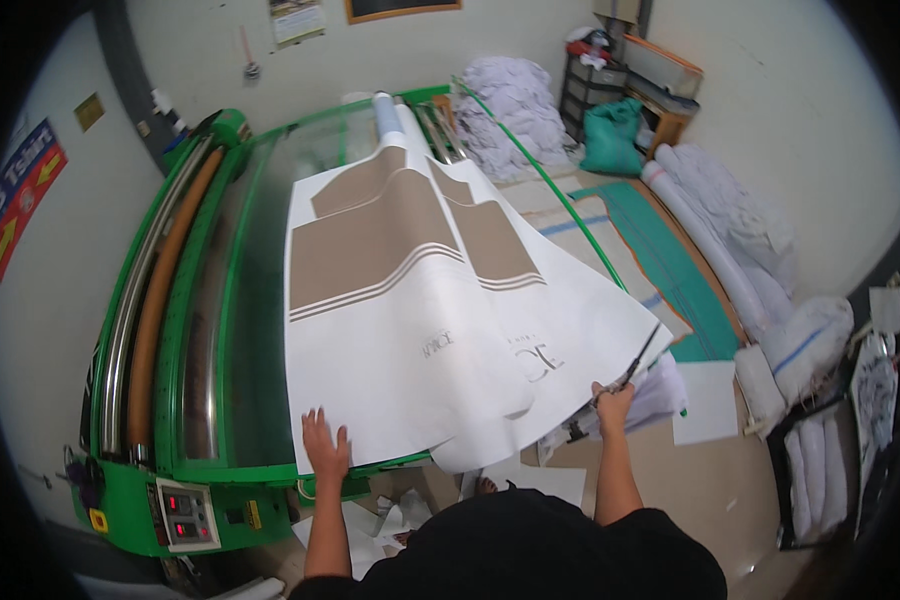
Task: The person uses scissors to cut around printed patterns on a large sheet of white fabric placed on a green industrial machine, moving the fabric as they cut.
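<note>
A wide white sheet (390, 375) printed with brown garment-shaped panels and thin stripes lies over the bed of a green roller machine, rippled along its middle. My left hand (325, 444) rests flat on its near left corner, fingers spread. At the sheet's right edge, my right hand (613, 401) grips the handles of dark scissors (634, 365), whose blades point up and right over the sheet. Whether the blades are apart cannot be told. The far end of the sheet leads to a roll (388, 118) at the back of the machine.
The green machine (251, 475) has metal and orange rollers (172, 300) at left and a control panel (185, 517) at near left. A green bar (547, 180) slants past the sheet's right. White fabric piles (511, 112), a green sack (613, 136) and wrapped rolls (709, 240) stand beyond. Paper scraps (412, 510) lie near my feet.
</note>
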Available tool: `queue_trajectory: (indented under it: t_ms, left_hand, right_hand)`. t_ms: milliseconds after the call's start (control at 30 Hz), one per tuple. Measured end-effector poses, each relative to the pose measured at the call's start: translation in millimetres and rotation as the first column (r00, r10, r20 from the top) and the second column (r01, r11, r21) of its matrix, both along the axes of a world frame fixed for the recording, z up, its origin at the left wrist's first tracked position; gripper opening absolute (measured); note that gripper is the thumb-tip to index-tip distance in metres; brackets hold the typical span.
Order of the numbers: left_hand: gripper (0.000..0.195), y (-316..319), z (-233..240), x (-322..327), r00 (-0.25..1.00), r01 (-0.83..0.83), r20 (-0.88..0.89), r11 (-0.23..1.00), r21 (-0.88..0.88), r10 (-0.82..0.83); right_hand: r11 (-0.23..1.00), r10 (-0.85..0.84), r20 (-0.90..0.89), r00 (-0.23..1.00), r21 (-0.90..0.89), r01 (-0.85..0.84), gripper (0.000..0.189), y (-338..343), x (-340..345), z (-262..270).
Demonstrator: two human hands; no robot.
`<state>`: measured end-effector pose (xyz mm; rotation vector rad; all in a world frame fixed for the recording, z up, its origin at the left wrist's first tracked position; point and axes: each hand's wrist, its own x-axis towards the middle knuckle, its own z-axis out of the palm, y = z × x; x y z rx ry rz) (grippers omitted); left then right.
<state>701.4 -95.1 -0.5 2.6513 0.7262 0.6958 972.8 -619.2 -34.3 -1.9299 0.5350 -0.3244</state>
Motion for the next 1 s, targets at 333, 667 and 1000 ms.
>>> queue_trajectory:
  t_ms: [333, 667, 1000]
  left_hand:
    - [0.087, 57.0, -5.1, 18.4, 0.900, -0.171, -0.426, 0.971, -0.166, 0.086]
    - [0.098, 116.5, -8.4, -32.0, 0.839, -0.286, -0.500, 0.956, -0.070, 0.214]
    - [0.101, 166.9, 13.7, -35.2, 0.797, -0.360, -0.563, 0.920, -0.153, 0.217]
  right_hand:
    - [0.876, 0.413, 0.336, 0.846, 0.108, -0.471, 0.050, 82.3, 63.9, 220.0]
    - [0.894, 0.430, 0.482, 0.763, -0.108, -0.435, 0.062, 113.0, 68.4, 332.5]
    - [0.936, 0.323, 0.566, 0.758, -0.074, -0.343, 0.068, 39.7, 80.8, 401.1]
